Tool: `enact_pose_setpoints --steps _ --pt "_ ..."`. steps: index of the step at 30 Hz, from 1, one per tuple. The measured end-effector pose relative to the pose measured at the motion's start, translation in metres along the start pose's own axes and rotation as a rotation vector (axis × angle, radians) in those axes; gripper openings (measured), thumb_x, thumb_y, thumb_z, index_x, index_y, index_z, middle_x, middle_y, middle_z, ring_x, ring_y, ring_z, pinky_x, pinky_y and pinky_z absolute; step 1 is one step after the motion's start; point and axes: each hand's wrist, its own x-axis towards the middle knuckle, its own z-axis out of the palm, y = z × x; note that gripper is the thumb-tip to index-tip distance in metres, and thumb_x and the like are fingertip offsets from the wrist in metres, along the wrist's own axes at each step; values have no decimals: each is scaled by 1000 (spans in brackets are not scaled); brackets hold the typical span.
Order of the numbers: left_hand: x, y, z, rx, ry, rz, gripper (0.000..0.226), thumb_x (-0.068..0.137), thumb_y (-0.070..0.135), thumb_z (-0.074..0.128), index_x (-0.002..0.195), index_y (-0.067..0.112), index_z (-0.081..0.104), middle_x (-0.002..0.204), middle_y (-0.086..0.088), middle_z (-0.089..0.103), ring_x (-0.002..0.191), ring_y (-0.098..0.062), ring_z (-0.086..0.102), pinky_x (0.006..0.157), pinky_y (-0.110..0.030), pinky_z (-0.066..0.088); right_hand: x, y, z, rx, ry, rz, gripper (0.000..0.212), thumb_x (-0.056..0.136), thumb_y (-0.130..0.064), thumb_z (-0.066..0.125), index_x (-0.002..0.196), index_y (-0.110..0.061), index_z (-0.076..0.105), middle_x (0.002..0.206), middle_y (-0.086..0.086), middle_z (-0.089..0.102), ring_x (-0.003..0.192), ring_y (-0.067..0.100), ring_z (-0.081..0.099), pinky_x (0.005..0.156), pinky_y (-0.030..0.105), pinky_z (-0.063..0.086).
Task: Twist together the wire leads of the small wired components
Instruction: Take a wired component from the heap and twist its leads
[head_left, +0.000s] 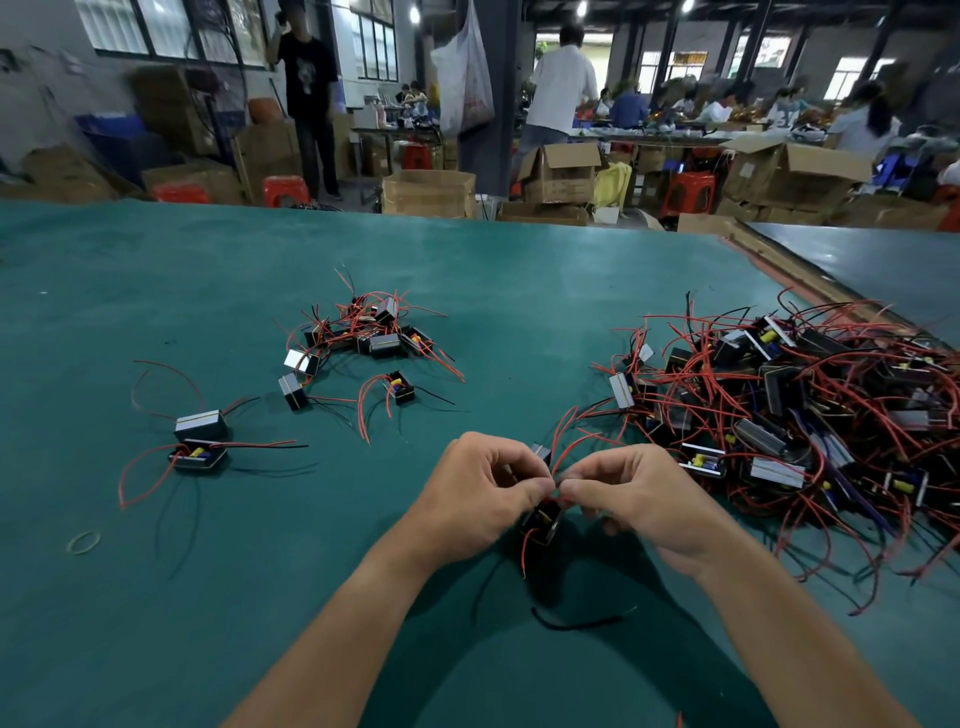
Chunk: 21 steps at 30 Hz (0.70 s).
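Bare table (156, 623) lies open at near left; the tangled wire heap (810, 410) (dense, sprawling) blocks the right.

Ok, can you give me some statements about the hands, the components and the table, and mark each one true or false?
1. The left hand and the right hand both pinch the red leads of one component. True.
2. The largest heap of components lies at the person's left. False: the big pile is at the right.
3. A rubber band lies on the table, left of the hands. True.
4. The table cover is red. False: it is green.
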Motion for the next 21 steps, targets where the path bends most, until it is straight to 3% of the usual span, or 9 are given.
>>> enact_pose_setpoints --steps 7,10,13,16,21 --pt "0 -3 4 18 30 51 12 81 6 74 71 12 73 58 8 62 53 1 48 55 -14 39 0 -3 -3 107 -65 130 24 83 -10 71 59 -15 68 56 0 60 47 6 48 44 16 37" --pt "0 -4 6 39 22 72 10 80 11 74 73 18 73 63 -1 67 55 -3 53 55 -21 44 1 -5 -2 129 -76 174 28 82 -5 67 57 -17 64 57 3 59 49 9 47 44 17 35" --pt "1 -5 7 49 26 71 10 81 13 73 73 19 73 62 4 66 54 -2 53 55 -20 43 3 -4 -1 132 -56 203 28 81 -5 65 56 -17 64 58 3 58 49 10 47 44 19 33" --pt "2 -7 5 68 70 46 12 83 14 72 71 15 71 57 15 61 53 4 50 55 -14 39 3 -1 2 84 -21 88 28 87 -10 68 60 -17 66 59 1 60 48 7 46 43 17 34" --pt "3 -9 5 69 107 25 12 83 15 72 72 16 72 57 18 61 50 2 47 52 -15 38 3 0 5 30 55 -68 24 88 -8 68 64 -13 70 60 3 64 48 7 45 43 17 35"
